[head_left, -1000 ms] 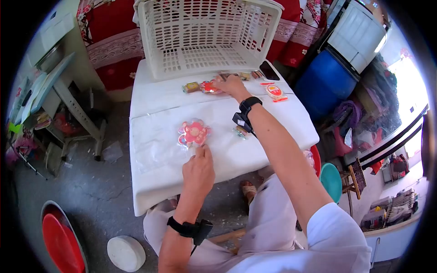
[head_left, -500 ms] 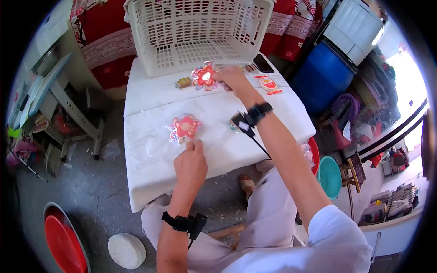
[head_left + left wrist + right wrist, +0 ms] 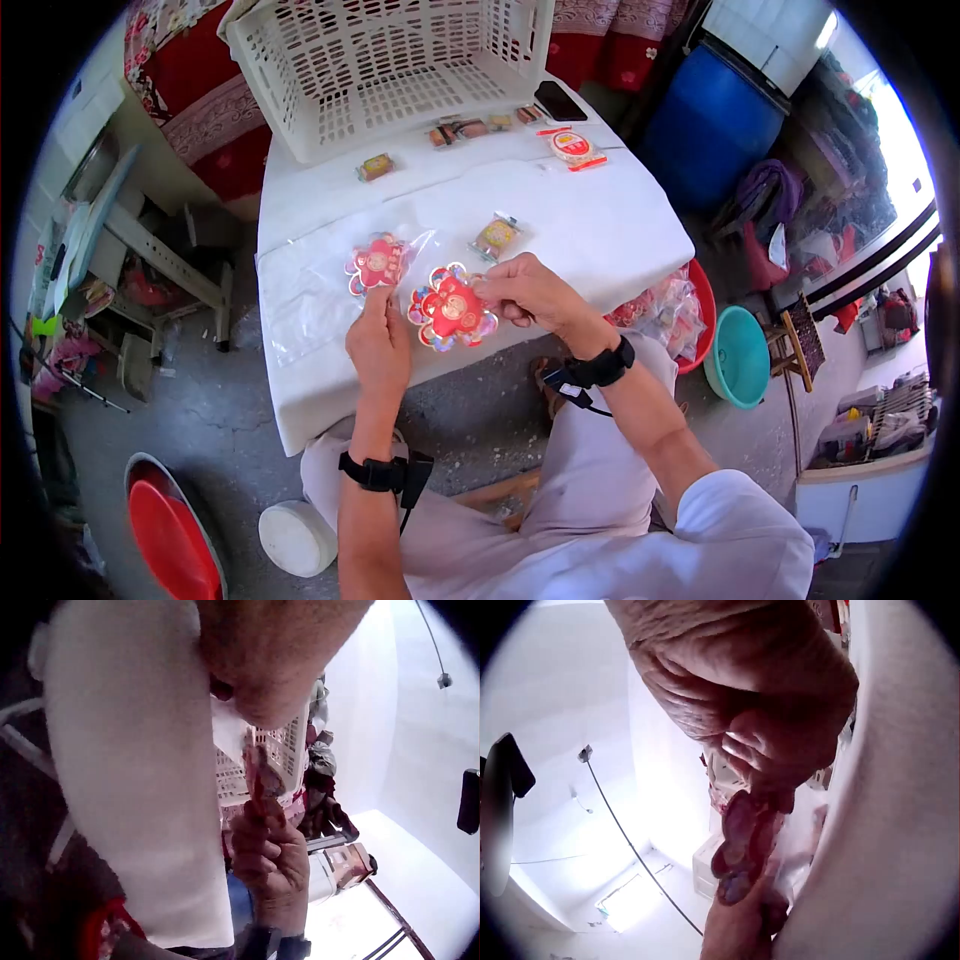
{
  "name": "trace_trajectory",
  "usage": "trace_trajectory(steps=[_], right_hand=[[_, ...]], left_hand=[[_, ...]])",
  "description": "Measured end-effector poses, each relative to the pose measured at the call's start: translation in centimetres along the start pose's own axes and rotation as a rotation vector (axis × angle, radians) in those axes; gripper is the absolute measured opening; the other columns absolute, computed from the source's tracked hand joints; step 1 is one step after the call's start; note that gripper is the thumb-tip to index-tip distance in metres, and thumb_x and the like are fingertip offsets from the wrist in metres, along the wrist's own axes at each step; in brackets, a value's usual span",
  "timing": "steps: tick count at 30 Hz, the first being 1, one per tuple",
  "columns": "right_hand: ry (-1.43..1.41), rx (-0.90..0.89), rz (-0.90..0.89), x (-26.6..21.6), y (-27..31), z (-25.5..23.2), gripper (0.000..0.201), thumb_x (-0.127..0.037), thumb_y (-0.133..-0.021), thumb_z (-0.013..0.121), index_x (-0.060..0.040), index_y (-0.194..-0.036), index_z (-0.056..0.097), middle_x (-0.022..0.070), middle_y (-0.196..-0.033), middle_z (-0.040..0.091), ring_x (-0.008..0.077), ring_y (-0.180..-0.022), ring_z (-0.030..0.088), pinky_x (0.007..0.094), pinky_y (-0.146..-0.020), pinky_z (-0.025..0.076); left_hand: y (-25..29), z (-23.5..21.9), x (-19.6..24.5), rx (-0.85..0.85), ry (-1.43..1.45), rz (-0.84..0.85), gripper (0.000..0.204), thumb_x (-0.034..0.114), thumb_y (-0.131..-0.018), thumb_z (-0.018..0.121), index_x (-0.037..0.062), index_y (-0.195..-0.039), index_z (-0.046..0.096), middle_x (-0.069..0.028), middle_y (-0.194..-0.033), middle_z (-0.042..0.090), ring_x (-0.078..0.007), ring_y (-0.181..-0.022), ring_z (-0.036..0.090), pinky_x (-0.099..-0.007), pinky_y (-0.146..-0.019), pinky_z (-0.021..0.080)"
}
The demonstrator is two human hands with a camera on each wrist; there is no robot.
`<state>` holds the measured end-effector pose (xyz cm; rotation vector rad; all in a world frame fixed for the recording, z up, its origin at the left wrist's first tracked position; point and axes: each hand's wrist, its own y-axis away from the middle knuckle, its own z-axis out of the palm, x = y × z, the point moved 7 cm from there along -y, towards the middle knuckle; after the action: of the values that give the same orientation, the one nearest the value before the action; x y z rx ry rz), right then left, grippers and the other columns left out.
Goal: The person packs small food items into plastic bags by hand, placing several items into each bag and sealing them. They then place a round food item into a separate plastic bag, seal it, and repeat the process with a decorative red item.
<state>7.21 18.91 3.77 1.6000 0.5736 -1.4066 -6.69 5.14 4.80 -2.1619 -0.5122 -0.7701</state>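
Flower packets: two. I pinch one red flower-shaped foil packet with coloured petals (image 3: 452, 310) at its right edge in my right hand (image 3: 530, 292), held just above the near edge of the counter (image 3: 610, 225); the second, a red and pink flower-shaped packet (image 3: 375, 263), lies flat under clear plastic sheet (image 3: 310, 290).
Right fingers: curled, thumb and fingertips closed on the packet's rim; the right wrist view shows the packet (image 3: 742, 847) hanging below them.
Left fingers: my left hand (image 3: 378, 345) lies with fingers fairly straight, tips pressing at the lower edge of the flat packet, gripping nothing I can make out.
Small sweets: one square yellow wrapped sweet (image 3: 495, 237) just beyond my right hand; one more small wrapped sweet (image 3: 375, 166) near the basket; a row of about four small packets (image 3: 480, 126) at the basket's foot.
Others on the counter: one oval red and white packet (image 3: 573, 147), one black phone (image 3: 558, 100), one white plastic lattice basket (image 3: 385, 70) tipped on its side at the far edge.
Open room: bare white cloth to the right of my hands and across the middle.
Around: blue barrel (image 3: 715, 120), teal basin (image 3: 742, 355), red basin (image 3: 170, 540) and white round lid (image 3: 295, 537) on the floor.
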Motion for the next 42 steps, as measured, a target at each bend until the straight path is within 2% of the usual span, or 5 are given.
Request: trace_trajectory(steps=[13, 19, 26, 34, 42], right_hand=[[0.000, 0.164, -0.157, 0.9, -2.1, -0.1, 0.029, -0.023, -0.085, 0.061, -0.0035, -0.064, 0.058, -0.0019, -0.052, 0.045, 0.0044, -0.041, 0.038, 0.0209, -0.035, 0.028], [-0.036, 0.188, -0.224, 0.1, -1.7, 0.7, 0.028, -0.023, -0.087, 0.060, -0.0032, -0.066, 0.059, -0.0018, -0.053, 0.047, 0.0041, -0.043, 0.039, 0.0206, -0.036, 0.030], [0.059, 0.113, -0.289, 0.0, -2.0, 3.3, 0.027, -0.020, -0.086, 0.058, -0.0009, -0.067, 0.058, 0.0004, -0.053, 0.051, 0.0054, -0.043, 0.046, 0.0211, -0.038, 0.037], [0.319, 0.469, -0.478, -1.8, -1.3, 2.9, 0.015, -0.006, -0.083, 0.057, 0.0044, -0.073, 0.056, 0.0061, -0.054, 0.054, 0.0101, -0.044, 0.050, 0.0274, -0.039, 0.039], [0.216, 0.472, -0.304, -0.2, -0.8, 0.9, 0.012, -0.006, -0.085, 0.054, 0.0043, -0.091, 0.052, 0.0079, -0.063, 0.058, 0.0107, -0.050, 0.054, 0.0266, -0.041, 0.042]], left_hand=[[0.2, 1.2, -0.3, -0.097, -0.190, 0.014, 0.011, 0.006, -0.085, 0.051, 0.0070, -0.096, 0.051, -0.0154, -0.078, 0.061, -0.0357, -0.068, 0.060, -0.0451, -0.056, 0.045], [1.5, 0.4, 4.5, 0.125, -0.217, 0.379, 0.018, 0.000, -0.076, 0.061, 0.0035, -0.094, 0.061, -0.0111, -0.089, 0.057, -0.0285, -0.069, 0.061, -0.0357, -0.057, 0.050], [1.8, 0.4, 4.9, 0.118, -0.141, 0.390, 0.019, -0.001, -0.074, 0.063, 0.0018, -0.093, 0.062, -0.0100, -0.086, 0.054, -0.0259, -0.067, 0.058, -0.0341, -0.055, 0.048], [1.5, 0.3, 4.3, 0.107, -0.073, 0.256, 0.013, -0.001, -0.080, 0.056, 0.0006, -0.093, 0.056, -0.0171, -0.093, 0.057, -0.0353, -0.074, 0.059, -0.0398, -0.061, 0.048], [1.0, 1.0, 3.3, 0.052, -0.165, 0.146, 0.012, 0.001, -0.080, 0.055, -0.0005, -0.092, 0.051, -0.0222, -0.105, 0.055, -0.0397, -0.087, 0.058, -0.0436, -0.067, 0.049]])
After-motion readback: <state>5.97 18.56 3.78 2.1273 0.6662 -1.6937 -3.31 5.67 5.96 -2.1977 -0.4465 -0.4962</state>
